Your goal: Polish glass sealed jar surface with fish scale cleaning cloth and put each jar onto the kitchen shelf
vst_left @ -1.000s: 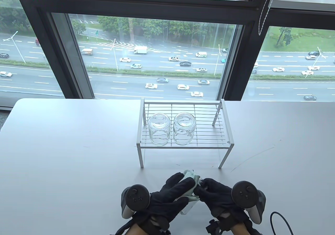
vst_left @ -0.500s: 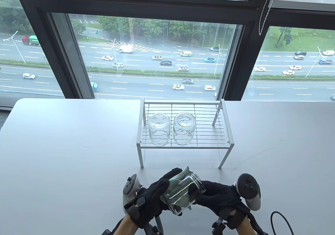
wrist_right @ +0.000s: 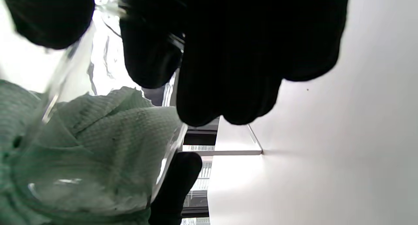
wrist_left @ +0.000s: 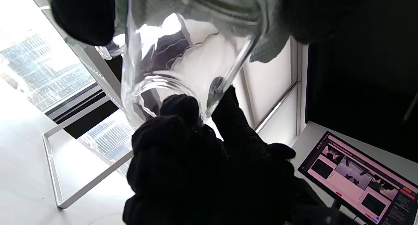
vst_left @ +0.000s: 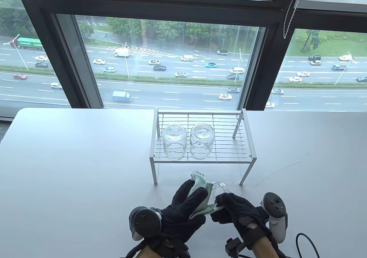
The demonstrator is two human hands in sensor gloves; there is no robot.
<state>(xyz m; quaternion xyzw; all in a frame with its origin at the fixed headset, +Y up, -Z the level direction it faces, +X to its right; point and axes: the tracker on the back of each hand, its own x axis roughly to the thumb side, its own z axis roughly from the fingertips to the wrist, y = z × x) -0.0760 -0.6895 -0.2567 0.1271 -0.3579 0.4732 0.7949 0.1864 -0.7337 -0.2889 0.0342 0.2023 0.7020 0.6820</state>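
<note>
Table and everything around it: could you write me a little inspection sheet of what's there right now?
Surface: white table, faint scratches at right.
Job's things: two glass jars upside down on the white wire shelf; third jar and green cloth in the hands.
Clutter: nothing seen.
Hands: left hand presses cloth against the jar; right hand grips the jar.
Cables: black cable near right wrist.
Surroundings: window over a busy road; monitor in left wrist view.
</note>
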